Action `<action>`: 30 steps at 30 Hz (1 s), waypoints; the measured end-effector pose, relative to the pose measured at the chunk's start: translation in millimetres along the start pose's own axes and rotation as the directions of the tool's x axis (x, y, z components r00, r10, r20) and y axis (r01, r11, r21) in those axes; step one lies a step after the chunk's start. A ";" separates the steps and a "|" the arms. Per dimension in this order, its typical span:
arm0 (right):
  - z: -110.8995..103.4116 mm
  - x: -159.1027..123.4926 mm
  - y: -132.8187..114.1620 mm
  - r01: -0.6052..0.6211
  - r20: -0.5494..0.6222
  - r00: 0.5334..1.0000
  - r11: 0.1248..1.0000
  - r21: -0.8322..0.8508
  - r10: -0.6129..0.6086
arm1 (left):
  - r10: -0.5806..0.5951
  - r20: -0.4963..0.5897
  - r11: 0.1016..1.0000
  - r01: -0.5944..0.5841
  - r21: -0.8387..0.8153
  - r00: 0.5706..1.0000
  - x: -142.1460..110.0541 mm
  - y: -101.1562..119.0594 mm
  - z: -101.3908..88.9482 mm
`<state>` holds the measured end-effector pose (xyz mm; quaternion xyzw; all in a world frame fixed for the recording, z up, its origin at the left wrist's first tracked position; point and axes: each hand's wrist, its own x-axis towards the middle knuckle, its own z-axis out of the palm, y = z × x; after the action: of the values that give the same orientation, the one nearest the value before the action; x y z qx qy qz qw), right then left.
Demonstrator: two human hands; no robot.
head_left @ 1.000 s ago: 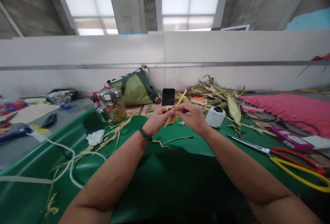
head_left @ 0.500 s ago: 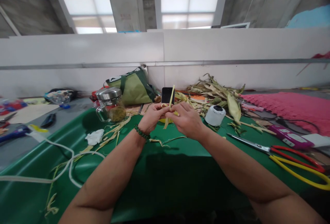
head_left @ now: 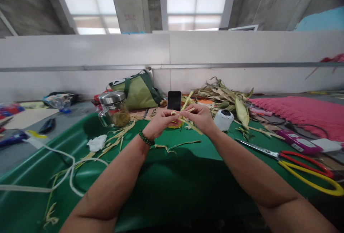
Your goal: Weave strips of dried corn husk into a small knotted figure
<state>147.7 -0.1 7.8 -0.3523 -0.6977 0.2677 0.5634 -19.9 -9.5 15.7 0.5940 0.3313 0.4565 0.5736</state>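
Observation:
Pale yellow corn husk strips [head_left: 194,127] cross between my two hands above the green cover. My left hand [head_left: 162,120], with a green bead bracelet at the wrist, pinches the strips near a small loop. From the other side my right hand [head_left: 199,116] grips a strip between thumb and fingers; one end pokes up past the fingertips and another slants down to the right. Just behind the hands stands a dark phone [head_left: 174,100]. A yellow round thing [head_left: 174,125] shows partly beneath them.
Scissors [head_left: 271,152] with red and yellow handles lie at right, near a white thread spool [head_left: 223,120] and a heap of dried husks [head_left: 225,95]. At left are a glass jar [head_left: 114,113], a crumpled tissue [head_left: 96,143] and a white cord [head_left: 71,166]. A green bag [head_left: 141,93] stands behind.
My right hand has shifted slightly right, away from my left. The strips, upright before, now fan out, with one end slanting down to the right.

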 end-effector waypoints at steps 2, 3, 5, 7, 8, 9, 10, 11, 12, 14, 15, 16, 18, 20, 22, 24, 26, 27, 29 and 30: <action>-0.6 1.8 -0.6 -0.025 0.004 1.000 0.999 0.037 0.025 | -0.010 0.012 1.000 0.010 -0.018 1.000 -0.2 0.5 0.4; -0.4 2.1 -1.2 -0.034 0.008 0.999 0.998 0.050 0.034 | -0.006 0.015 1.000 0.007 -0.020 1.000 -0.3 0.7 0.7; 0.2 1.8 -3.0 -0.054 0.019 0.998 0.995 0.078 0.053 | 0.022 0.021 1.000 -0.022 -0.009 1.000 -0.7 1.4 1.7; 0.9 1.3 -4.7 -0.077 0.025 0.997 0.991 0.110 0.075 | 0.061 0.022 0.998 -0.061 0.019 0.998 -1.3 1.8 2.9; 1.3 1.3 -5.0 -0.088 0.027 0.996 0.989 0.122 0.085 | 0.080 0.018 0.996 -0.080 0.038 0.997 -1.5 2.0 3.4; 1.5 1.5 -5.0 -0.099 0.033 0.995 0.987 0.128 0.096 | 0.094 0.013 0.994 -0.094 0.059 0.996 -1.7 2.1 3.9; 1.6 2.0 -4.4 -0.110 0.043 0.994 0.985 0.130 0.105 | 0.102 0.010 0.991 -0.103 0.080 0.995 -1.9 2.2 4.1; 1.4 2.5 -3.4 -0.118 0.057 0.992 0.984 0.131 0.111 | 0.105 0.012 0.990 -0.106 0.097 0.994 -2.0 2.4 4.0; 0.6 3.2 -2.1 -0.120 0.070 0.991 0.984 0.131 0.112 | 0.103 0.017 0.989 -0.104 0.101 0.995 -2.0 2.7 3.5; -2.8 4.1 0.5 -0.083 0.025 0.996 0.990 0.114 0.080 | 0.075 0.020 0.995 -0.076 0.059 0.997 -1.8 3.5 0.7; -5.4 4.1 1.3 -0.029 -0.042 0.999 0.997 0.076 0.032 | 0.052 0.012 0.998 -0.053 0.020 0.999 -1.5 4.1 -1.5; -8.3 3.7 1.7 0.050 -0.118 0.992 0.999 0.009 -0.048 | 0.026 -0.002 0.999 -0.026 -0.021 1.000 -1.0 4.7 -4.2; -13.9 2.1 1.2 0.243 -0.152 0.950 0.952 -0.185 -0.272 | -0.028 -0.027 0.996 0.026 -0.082 0.999 0.1 6.2 -10.3; -16.9 -0.4 -0.2 0.431 0.039 0.896 0.848 -0.308 -0.441 | -0.060 -0.038 0.992 0.056 -0.110 0.997 1.2 7.5 -15.4; -16.1 -2.8 -1.2 0.548 0.253 0.835 0.786 -0.288 -0.489 | -0.062 -0.042 0.991 0.057 -0.122 0.997 1.7 8.3 -17.8; -12.3 -4.5 -1.5 0.562 0.316 0.815 0.794 -0.230 -0.485 | -0.047 -0.035 0.993 0.043 -0.110 0.998 1.4 8.5 -16.7; -7.6 -5.1 -1.6 0.509 0.280 0.846 0.843 -0.175 -0.453 | -0.018 -0.012 0.998 0.017 -0.056 1.000 0.7 7.9 -13.0; -5.5 -5.0 -1.7 0.468 0.251 0.870 0.871 -0.147 -0.425 | 0.007 -0.001 1.000 -0.007 -0.013 1.000 0.3 7.3 -10.6; -1.9 -4.3 -1.8 0.372 0.192 0.917 0.923 -0.096 -0.350 | 0.070 0.010 0.993 -0.071 0.090 0.997 0.1 5.7 -6.0; -0.4 -3.7 -1.4 0.317 0.165 0.939 0.946 -0.073 -0.302 | 0.105 0.010 0.984 -0.105 0.144 0.994 0.3 4.6 -4.0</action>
<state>148.2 -3.9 6.8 -0.2440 -0.7974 0.1671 0.5259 -24.0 -8.3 20.0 0.6511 0.3309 0.4603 0.5046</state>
